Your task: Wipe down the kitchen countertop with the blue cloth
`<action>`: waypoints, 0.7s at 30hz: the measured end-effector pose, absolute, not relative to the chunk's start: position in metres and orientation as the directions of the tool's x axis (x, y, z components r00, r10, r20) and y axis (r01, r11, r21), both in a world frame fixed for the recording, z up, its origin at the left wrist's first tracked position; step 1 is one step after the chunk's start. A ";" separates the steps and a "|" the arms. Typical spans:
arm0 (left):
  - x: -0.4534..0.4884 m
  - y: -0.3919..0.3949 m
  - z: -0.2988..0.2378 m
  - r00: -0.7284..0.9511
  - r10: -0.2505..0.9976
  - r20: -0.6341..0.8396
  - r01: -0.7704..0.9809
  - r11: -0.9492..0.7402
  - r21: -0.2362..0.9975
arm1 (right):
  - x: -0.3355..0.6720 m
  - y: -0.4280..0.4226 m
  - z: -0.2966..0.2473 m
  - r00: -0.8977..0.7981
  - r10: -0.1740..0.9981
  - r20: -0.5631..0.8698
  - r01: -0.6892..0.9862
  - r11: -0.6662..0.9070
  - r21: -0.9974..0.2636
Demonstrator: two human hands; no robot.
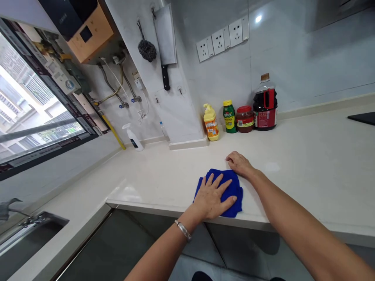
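A blue cloth (233,192) lies bunched on the pale countertop (307,171) near its front edge. My left hand (212,197) rests flat on the cloth with fingers spread; a silver bracelet is on that wrist. My right hand (238,163) lies on the counter at the cloth's far right corner, fingers curled loosely downward and touching the cloth's edge, gripping nothing that I can see.
Against the back wall stand a yellow bottle (211,123), a green bottle (230,116), a red-lidded jar (245,118) and a dark sauce jug (265,103). A spray bottle (133,137) sits in the corner. A cleaver (165,41) hangs above. A sink (26,238) lies at left.
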State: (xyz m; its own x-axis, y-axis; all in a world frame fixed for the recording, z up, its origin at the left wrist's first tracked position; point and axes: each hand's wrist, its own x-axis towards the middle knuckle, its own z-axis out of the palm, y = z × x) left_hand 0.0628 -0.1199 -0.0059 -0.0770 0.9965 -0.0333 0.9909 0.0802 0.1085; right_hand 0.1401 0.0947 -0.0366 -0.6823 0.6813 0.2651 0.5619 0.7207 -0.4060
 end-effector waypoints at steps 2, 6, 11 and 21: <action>0.044 -0.111 -0.004 -0.079 0.996 -0.044 0.991 0.083 0.109 | 0.139 0.093 -0.039 -0.667 0.689 0.282 0.572 0.717 -0.399; 0.003 -0.081 -0.007 -0.170 0.985 -0.020 0.982 0.171 0.077 | 0.136 0.089 -0.040 -0.652 0.701 0.289 0.598 0.710 -0.371; -0.040 -0.039 -0.010 -0.248 0.969 0.022 0.968 0.247 0.033 | 0.132 0.081 -0.035 -0.679 0.680 0.277 0.637 0.733 -0.237; -0.096 0.022 -0.013 -0.314 0.948 0.050 0.948 0.311 0.066 | 0.122 0.077 -0.023 -0.715 0.659 0.235 0.657 0.747 -0.097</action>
